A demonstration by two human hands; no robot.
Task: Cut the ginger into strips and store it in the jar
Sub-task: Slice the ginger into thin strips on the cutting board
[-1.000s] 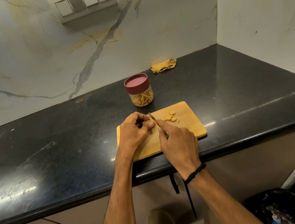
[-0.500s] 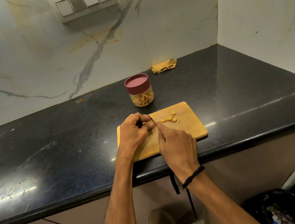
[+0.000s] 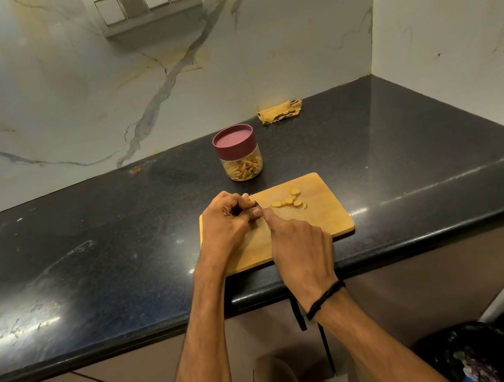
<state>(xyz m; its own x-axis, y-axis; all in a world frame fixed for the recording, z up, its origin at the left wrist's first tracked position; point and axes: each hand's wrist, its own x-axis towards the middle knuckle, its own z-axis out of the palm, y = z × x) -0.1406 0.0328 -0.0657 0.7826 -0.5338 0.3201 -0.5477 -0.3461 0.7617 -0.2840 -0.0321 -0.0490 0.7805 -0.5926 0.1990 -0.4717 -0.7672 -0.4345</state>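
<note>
though curled fingers of my left hand (image 3: pixel 226 222) hide their contents, my right hand (image 3: pixel 299 248) grips a thin metal knife (image 3: pixel 257 203) on the rectangular wooden board (image 3: pixel 327 216).

Single head-worn wide-angle view, aimed forward and down from above the counter (image 3: pixel 92 242); both forearms seen close, corner walls beyond
</note>
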